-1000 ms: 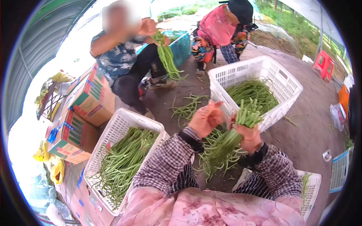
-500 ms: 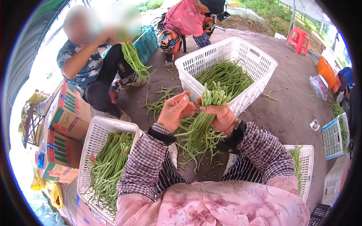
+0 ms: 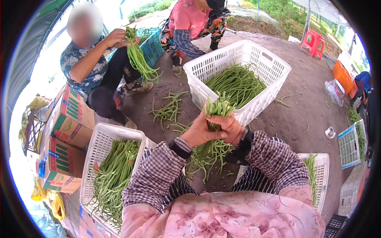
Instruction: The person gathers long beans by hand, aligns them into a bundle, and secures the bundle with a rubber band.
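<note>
Both hands are closed around one bundle of long green beans, its cut ends pointing up and its tails hanging between my knees. My left hand wraps the bundle from the left, its thumb across the front. From the other side my right hand grips it, fingers overlapping toward the left hand. Just beyond the hands stands a white plastic crate, partly filled with loose long beans. Loose beans lie on the ground to the left of it.
A white crate of bean bundles stands at my left, another at my right. Cardboard boxes are stacked at far left. A seated person holds beans beside a teal crate; another person bends over. A red stool stands behind.
My left hand has gone from open fingers beside the bundle to gripping it lower down. The bundle has shifted slightly left. The seated person's beans have come down from face height.
</note>
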Demonstrator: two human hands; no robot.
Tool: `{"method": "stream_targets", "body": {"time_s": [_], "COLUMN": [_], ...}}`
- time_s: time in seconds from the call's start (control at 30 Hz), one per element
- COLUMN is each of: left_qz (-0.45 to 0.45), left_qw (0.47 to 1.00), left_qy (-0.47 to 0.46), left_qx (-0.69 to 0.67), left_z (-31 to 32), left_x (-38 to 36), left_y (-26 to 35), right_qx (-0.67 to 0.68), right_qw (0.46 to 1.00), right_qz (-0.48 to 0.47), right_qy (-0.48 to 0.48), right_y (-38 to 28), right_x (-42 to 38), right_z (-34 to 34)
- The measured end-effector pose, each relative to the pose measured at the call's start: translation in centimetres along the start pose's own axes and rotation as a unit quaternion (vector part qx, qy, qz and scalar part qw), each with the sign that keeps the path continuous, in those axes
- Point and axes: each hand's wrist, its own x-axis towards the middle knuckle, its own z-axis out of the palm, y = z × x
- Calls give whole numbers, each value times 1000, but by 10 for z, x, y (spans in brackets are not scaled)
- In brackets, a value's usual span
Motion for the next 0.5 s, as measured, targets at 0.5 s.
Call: {"method": "stream_targets", "body": {"time_s": [0.5], "left_qz": [-115], "left_qw": [991], "left_qy": [42], "left_qx": [45], "left_z": [-27], "left_x": [-2], "left_y": [-15], "right_qx": [-448], "right_qw": [856], "right_qz": [-258], "right_qy": [15], "right_y": [-39], "right_x": [7], "right_z": [-13]}}
